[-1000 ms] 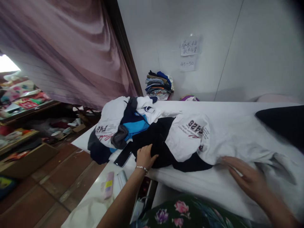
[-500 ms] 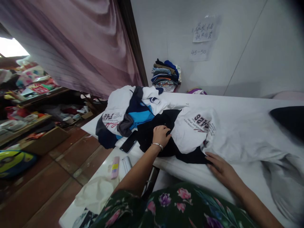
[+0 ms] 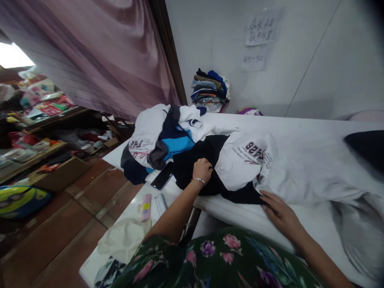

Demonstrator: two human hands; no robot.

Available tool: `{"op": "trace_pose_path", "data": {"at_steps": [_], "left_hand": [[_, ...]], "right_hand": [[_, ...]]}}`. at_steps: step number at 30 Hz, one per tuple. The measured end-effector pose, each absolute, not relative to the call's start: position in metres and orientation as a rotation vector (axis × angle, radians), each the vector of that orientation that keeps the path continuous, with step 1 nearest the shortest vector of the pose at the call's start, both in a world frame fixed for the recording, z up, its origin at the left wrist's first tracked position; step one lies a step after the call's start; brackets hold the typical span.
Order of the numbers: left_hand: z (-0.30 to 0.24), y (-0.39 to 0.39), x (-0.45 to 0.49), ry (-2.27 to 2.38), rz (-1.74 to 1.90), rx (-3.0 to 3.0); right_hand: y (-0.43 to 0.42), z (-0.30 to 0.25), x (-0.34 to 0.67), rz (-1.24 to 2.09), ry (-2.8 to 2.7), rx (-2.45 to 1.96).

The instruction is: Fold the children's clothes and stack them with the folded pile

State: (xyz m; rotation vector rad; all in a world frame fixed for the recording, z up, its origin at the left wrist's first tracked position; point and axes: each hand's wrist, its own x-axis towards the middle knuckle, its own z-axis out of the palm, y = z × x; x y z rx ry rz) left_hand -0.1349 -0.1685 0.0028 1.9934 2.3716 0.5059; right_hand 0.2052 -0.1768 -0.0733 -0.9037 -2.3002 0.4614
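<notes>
A white and black long-sleeved top [image 3: 238, 170] with printed lettering lies spread on the white table in front of me. My left hand [image 3: 203, 172], with a bracelet at the wrist, is closed on its black cloth, fingers curled into the fabric. At the near end of the black part, my right hand [image 3: 278, 210] rests with fingers stretched out, touching the cloth edge; its thumb is hard to see. Left of the top lies a heap of white, navy and blue clothes [image 3: 150, 128]. A dark phone [image 3: 162, 176] sits beside the black cloth.
A folded clothes stack [image 3: 209, 90] stands by the wall beyond the white table [image 3: 312, 140]. Grey cloth [image 3: 360, 232] lies at right. On the near-left surface are a pink item [image 3: 146, 208], a silver item [image 3: 161, 203] and cream cloth [image 3: 123, 238]. Cluttered shelves [image 3: 39, 148] are at left.
The view has shifted slightly. My left hand stays gripping the black cloth and my right hand stays at its edge; the top lies almost as before.
</notes>
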Motion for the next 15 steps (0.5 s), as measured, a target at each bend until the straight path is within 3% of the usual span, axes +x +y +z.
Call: {"op": "trace_pose_path", "data": {"at_steps": [9,12,15], "left_hand": [[-0.005,-0.16,-0.125,2.392,0.357,2.065],[0.001,-0.162,-0.128,2.325,0.538,1.999],[0.017,-0.169,-0.152,2.208,0.949,1.782]], "right_hand": [[-0.177,-0.075,0.205,0.456,-2.276,-0.915],[-0.178,-0.077,0.205,0.447,-2.279,-0.909],[-0.179,-0.078,0.205,0.433,-2.296,-0.919]]}}
